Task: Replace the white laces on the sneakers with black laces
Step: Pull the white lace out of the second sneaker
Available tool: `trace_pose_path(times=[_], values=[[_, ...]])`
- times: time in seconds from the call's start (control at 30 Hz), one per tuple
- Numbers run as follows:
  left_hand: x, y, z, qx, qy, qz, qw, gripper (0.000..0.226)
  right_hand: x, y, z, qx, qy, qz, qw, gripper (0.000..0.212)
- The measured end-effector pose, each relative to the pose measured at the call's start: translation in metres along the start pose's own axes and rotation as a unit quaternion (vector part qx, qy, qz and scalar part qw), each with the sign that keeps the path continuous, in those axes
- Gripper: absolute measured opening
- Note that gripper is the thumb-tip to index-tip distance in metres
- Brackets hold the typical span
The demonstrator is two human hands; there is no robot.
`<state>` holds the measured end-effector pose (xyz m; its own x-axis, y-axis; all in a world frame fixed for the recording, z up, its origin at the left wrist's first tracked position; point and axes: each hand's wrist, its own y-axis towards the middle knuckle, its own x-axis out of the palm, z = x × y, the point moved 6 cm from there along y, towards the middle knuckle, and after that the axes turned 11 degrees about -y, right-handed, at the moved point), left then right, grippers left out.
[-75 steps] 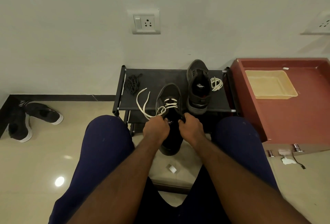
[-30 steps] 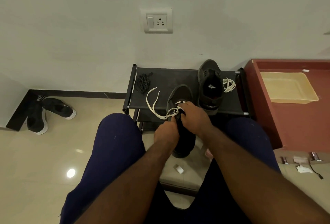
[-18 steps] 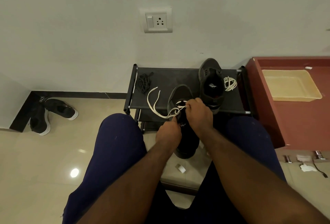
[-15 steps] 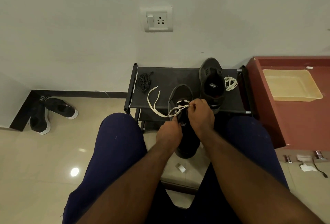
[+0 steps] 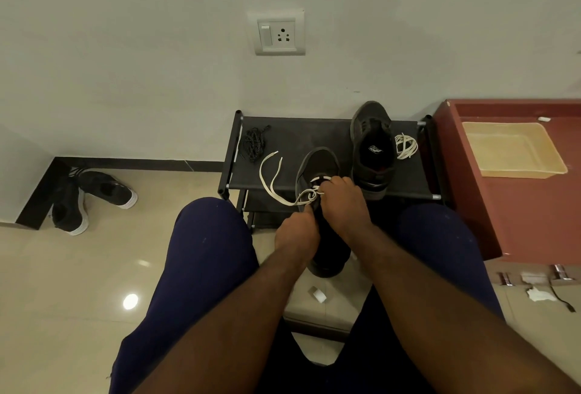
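Item under inspection: the black fabric sneaker (image 5: 319, 162), held between my knees with its toe over the front edge of the black metal-framed shoe rack (image 5: 314, 134). Its white cord lace (image 5: 271, 175) is mostly out. Two loose ends trail left across the rack, and one white crossing shows low on the eyelets, beside a tangle of slack.

Risks noted:
- The slack bunches at the eyelets. A hard pull could tighten it into a knot or jam a tip in its hole.
- The sneaker rests on little beyond my grip, so a sharp tug could twist it free and drop it to the tiled floor.
- The trailing ends lie near the bundle of black laces (image 5: 253, 144) and could drag it off the rack.

Hands:
- My right hand (image 5: 342, 202) is curled tight over the lacing and pinches the white cord at the crossing. The fingertips are hidden.
- My left hand (image 5: 297, 233) is closed on the sneaker's near side with the thumb raised toward the tangle.

Surroundings: a second black sneaker (image 5: 372, 148) stands on the rack with no lace visible, just beside a coiled white lace (image 5: 406, 145).
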<state>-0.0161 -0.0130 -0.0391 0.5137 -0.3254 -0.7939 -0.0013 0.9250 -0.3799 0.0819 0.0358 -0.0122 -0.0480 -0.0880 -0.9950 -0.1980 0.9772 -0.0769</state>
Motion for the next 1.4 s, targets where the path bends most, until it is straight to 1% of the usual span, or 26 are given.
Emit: trace_pose_path(times=[0.07, 0.13, 0.17, 0.23, 0.3, 0.33, 0.4, 0.43, 0.5, 0.53, 0.57, 0.63, 0.7, 0.73, 0.8, 0.87, 0.93, 0.97, 1.0, 1.03, 1.1, 1.13, 1.2, 1.27, 1.33, 1.4], values=[[-0.003, 0.000, 0.001, -0.001, -0.004, 0.009, 1.000, 0.025, -0.003, -0.001, 0.004, 0.018, 0.045, 0.029, 0.998, 0.025], [-0.006, 0.000, 0.003, 0.001, -0.007, 0.021, 1.000, 0.027, -0.004, -0.003, 0.012, 0.073, 0.129, 0.066, 0.987, 0.022], [-0.007, 0.001, 0.004, 0.005, -0.007, 0.026, 1.000, 0.027, -0.006, -0.004, 0.017, 0.122, 0.188, 0.090, 0.970, 0.020], [-0.009, 0.003, 0.005, 0.010, -0.004, 0.028, 1.000, 0.028, -0.007, -0.008, 0.028, 0.215, 0.314, 0.125, 0.916, 0.015], [-0.009, 0.003, 0.003, 0.010, -0.001, 0.027, 1.000, 0.028, -0.005, -0.009, 0.032, 0.260, 0.393, 0.110, 0.875, 0.011], [-0.008, 0.002, 0.003, 0.011, -0.001, 0.027, 1.000, 0.029, -0.004, -0.008, 0.034, 0.265, 0.408, 0.091, 0.869, 0.010], [-0.006, 0.000, 0.002, 0.012, 0.000, 0.024, 1.000, 0.028, -0.007, -0.005, 0.035, 0.236, 0.396, 0.049, 0.886, 0.008], [-0.005, 0.000, 0.003, 0.013, 0.001, 0.023, 1.000, 0.028, -0.008, -0.002, 0.033, 0.202, 0.357, 0.026, 0.912, 0.014], [-0.006, 0.000, 0.004, 0.017, 0.004, 0.024, 1.000, 0.028, -0.010, 0.001, 0.026, 0.125, 0.210, -0.022, 0.970, 0.024], [-0.006, 0.000, 0.004, 0.019, 0.006, 0.025, 0.999, 0.028, -0.009, 0.002, 0.023, 0.097, 0.134, -0.040, 0.985, 0.025], [-0.007, 0.000, 0.004, 0.019, 0.008, 0.025, 0.999, 0.027, -0.009, 0.002, 0.021, 0.084, 0.081, -0.051, 0.992, 0.023], [-0.005, 0.000, 0.004, 0.016, 0.009, 0.021, 1.000, 0.027, -0.006, 0.002, 0.020, 0.079, 0.034, -0.062, 0.994, 0.021], [-0.004, 0.000, 0.004, 0.013, 0.006, 0.017, 1.000, 0.028, -0.004, 0.002, 0.021, 0.088, 0.057, -0.051, 0.993, 0.019], [-0.005, 0.000, 0.004, 0.013, 0.004, 0.018, 1.000, 0.028, -0.002, 0.002, 0.023, 0.102, 0.107, -0.032, 0.988, 0.016], [-0.006, 0.000, 0.005, 0.017, -0.002, 0.026, 0.999, 0.029, -0.003, 0.001, 0.030, 0.160, 0.257, 0.033, 0.952, 0.013], [-0.008, 0.001, 0.003, 0.018, -0.008, 0.035, 0.999, 0.030, -0.008, -0.004, 0.039, 0.232, 0.397, 0.100, 0.882, 0.011], [-0.009, 0.001, 0.002, 0.016, -0.010, 0.039, 0.999, 0.030, -0.009, -0.005, 0.044, 0.270, 0.477, 0.117, 0.828, 0.016], [-0.008, 0.001, 0.002, 0.017, -0.009, 0.036, 0.999, 0.030, -0.009, -0.004, 0.043, 0.263, 0.485, 0.099, 0.828, 0.015], [-0.007, 0.001, 0.002, 0.018, -0.008, 0.034, 0.999, 0.030, -0.008, -0.001, 0.043, 0.240, 0.457, 0.073, 0.853, 0.009], [-0.007, 0.001, 0.002, 0.018, -0.006, 0.032, 0.999, 0.031, -0.008, 0.001, 0.041, 0.207, 0.401, 0.038, 0.892, 0.007], [-0.008, 0.001, 0.003, 0.017, -0.005, 0.033, 0.999, 0.031, -0.004, 0.000, 0.036, 0.143, 0.255, -0.024, 0.956, 0.022], [-0.008, 0.002, 0.003, 0.016, -0.006, 0.033, 0.999, 0.032, -0.002, 0.001, 0.034, 0.122, 0.195, -0.045, 0.972, 0.025], [-0.007, 0.002, 0.003, 0.014, -0.008, 0.030, 0.999, 0.031, -0.001, 0.000, 0.031, 0.095, 0.128, -0.061, 0.985, 0.023], [-0.006, 0.002, 0.003, 0.013, -0.010, 0.024, 1.000, 0.030, -0.001, -0.002, 0.031, 0.093, 0.111, -0.045, 0.988, 0.022], [-0.005, 0.002, 0.003, 0.016, -0.014, 0.020, 1.000, 0.030, -0.001, -0.003, 0.032, 0.102, 0.132, -0.026, 0.986, 0.021], [-0.005, 0.001, 0.003, 0.019, -0.015, 0.018, 1.000, 0.030, -0.002, -0.002, 0.035, 0.143, 0.208, 0.006, 0.968, 0.019]])
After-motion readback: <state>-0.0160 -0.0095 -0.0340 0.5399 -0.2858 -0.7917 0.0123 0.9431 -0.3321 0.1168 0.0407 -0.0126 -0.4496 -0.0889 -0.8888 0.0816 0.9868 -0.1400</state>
